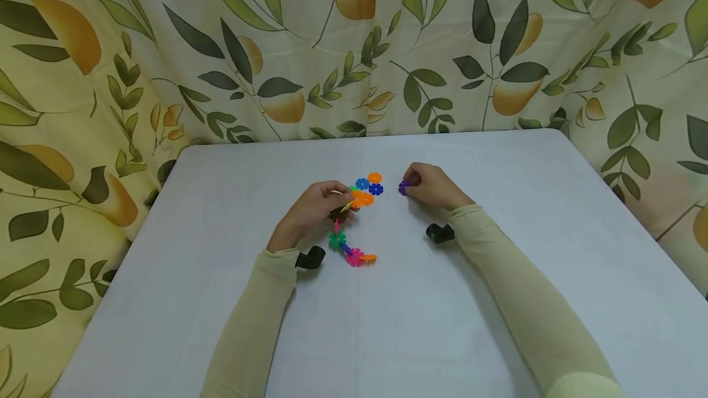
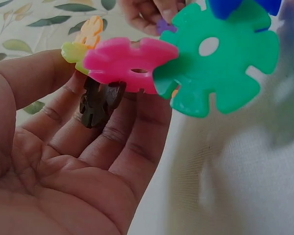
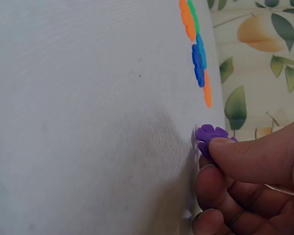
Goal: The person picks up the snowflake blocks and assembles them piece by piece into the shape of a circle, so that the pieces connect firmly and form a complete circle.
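Note:
My left hand [image 1: 312,210] pinches one end of a chain of interlocking flower-shaped plastic discs [image 1: 337,240]. In the left wrist view the chain shows a brown disc [image 2: 100,105], a pink disc [image 2: 115,61] and a large green disc [image 2: 230,73], with a yellow-green disc [image 2: 74,53] by the fingertips. The chain's other end, with a pink and an orange disc, curves toward the near side. To the right, my right hand [image 1: 434,188] pinches a purple disc [image 3: 210,133] between thumb and fingers, at the table surface. Its fingers partly hide that disc.
Several loose discs lie between the hands, among them an orange disc [image 1: 375,177], a light blue disc [image 1: 362,183] and a dark blue disc [image 1: 376,189]. They rest on a white-covered table [image 1: 354,336]. A leaf-patterned curtain [image 1: 310,66] hangs behind it.

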{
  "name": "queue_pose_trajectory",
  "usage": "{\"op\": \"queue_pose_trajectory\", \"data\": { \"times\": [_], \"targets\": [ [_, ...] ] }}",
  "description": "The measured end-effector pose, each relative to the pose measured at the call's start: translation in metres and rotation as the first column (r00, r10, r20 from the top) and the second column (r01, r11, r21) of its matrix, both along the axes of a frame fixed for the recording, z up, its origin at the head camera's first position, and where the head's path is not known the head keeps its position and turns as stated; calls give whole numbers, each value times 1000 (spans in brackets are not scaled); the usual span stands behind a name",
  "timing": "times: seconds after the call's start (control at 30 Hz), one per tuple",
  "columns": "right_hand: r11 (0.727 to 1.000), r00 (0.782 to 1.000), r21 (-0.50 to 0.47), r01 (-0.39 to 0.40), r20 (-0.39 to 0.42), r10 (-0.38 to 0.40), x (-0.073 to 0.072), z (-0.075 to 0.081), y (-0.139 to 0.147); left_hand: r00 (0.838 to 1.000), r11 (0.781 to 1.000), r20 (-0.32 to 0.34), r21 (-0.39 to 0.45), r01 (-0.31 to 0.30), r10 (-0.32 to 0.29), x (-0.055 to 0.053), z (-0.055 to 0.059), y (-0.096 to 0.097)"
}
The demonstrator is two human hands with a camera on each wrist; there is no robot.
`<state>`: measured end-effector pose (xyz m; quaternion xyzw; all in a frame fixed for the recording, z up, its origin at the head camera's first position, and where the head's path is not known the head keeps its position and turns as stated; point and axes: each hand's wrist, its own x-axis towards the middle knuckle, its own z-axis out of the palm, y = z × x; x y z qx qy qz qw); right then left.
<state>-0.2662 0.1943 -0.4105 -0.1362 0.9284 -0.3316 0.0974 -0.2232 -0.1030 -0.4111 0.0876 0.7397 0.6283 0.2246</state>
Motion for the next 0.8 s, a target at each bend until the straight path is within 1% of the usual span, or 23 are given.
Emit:
{"op": "queue_pose_trajectory", "data": {
  "times": [0.17,0.4,0.53,0.8],
  "targets": [
    [999,1000,-34,1,-21,-2,9,4,8,1000,1000,4,-25,-14,14,0,1,0],
    [992,1000,-126,27,4,-27,21,22,6,1000,999,-2,-43,-16,16,2,3,1],
    [983,1000,-181,10,-3,-11,27,28,2,1000,999,-6,-41,-16,15,2,3,1],
    [961,997,-269,-63,-57,50,37,36,-10,1000,1000,-18,-11,-10,9,3,3,3]
  ]
}}
